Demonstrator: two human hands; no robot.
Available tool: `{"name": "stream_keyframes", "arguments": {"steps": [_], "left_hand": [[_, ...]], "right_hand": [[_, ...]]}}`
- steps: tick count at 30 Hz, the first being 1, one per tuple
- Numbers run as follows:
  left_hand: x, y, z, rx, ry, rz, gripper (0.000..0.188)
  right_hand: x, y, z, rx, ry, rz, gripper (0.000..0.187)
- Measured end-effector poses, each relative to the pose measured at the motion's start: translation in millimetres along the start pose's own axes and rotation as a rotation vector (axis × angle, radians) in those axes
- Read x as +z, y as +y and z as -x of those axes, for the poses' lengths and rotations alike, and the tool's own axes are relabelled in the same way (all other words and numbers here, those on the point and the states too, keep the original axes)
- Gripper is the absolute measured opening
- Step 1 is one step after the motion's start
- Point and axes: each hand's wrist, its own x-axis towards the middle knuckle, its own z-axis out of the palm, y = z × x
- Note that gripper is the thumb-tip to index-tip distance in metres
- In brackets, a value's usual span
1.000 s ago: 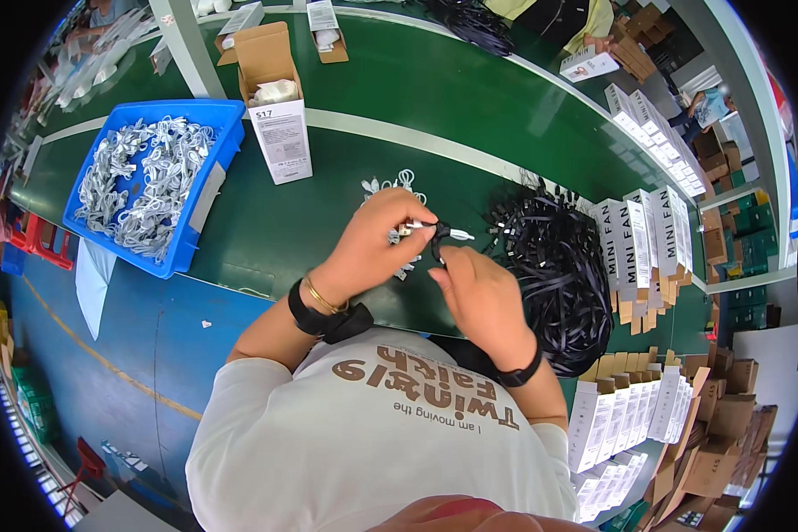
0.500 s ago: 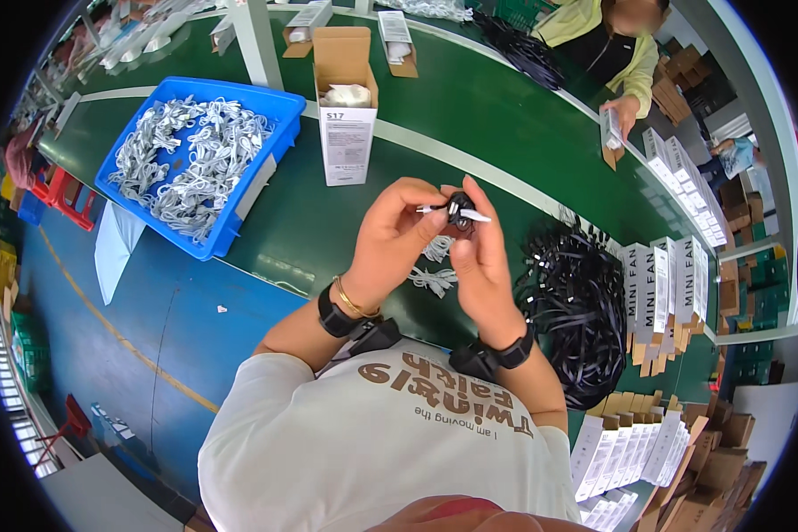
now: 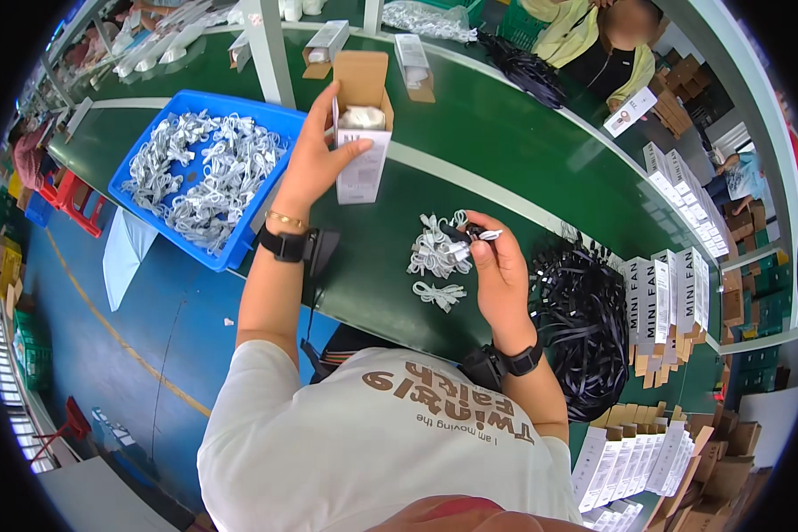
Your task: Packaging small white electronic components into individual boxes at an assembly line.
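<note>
Beside the grey cables [image 3: 434, 253], our right hand [image 3: 504, 268] pinches a black cable [image 3: 473, 232]; a loose hold might drop it among them. Our left hand [image 3: 314, 160] spreads at the white box [image 3: 360, 170]; whether it grips, we cannot tell.

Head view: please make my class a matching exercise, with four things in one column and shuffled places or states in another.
1. Blue rectangular plastic tray
2. Open white cardboard box
3. Heap of flat black cords
4. Right hand

A. Holding a small black-and-white cable bundle
B. Close beside standing white boxes
C. Left hand at its upper edge
D. Holds many pale cables

Pairs: 1-D; 2-C; 3-B; 4-A
</note>
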Motion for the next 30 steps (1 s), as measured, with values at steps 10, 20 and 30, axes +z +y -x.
{"name": "stream_keyframes", "arguments": {"steps": [10,20,30], "left_hand": [[83.7,123.0,77.1,0.419,-0.345,0.058,0.084],[145.1,109.5,111.6,0.344,-0.608,0.326,0.079],[145.4,111.7,111.2,0.297,-0.583,0.195,0.077]], "right_hand": [[-46.2,-131.1,24.6,-0.543,-0.072,1.081,0.027],[-86.0,-100.3,64.3,-0.125,-0.152,1.117,0.022],[-98.6,-79.2,52.6,-0.182,-0.105,1.071,0.024]]}}
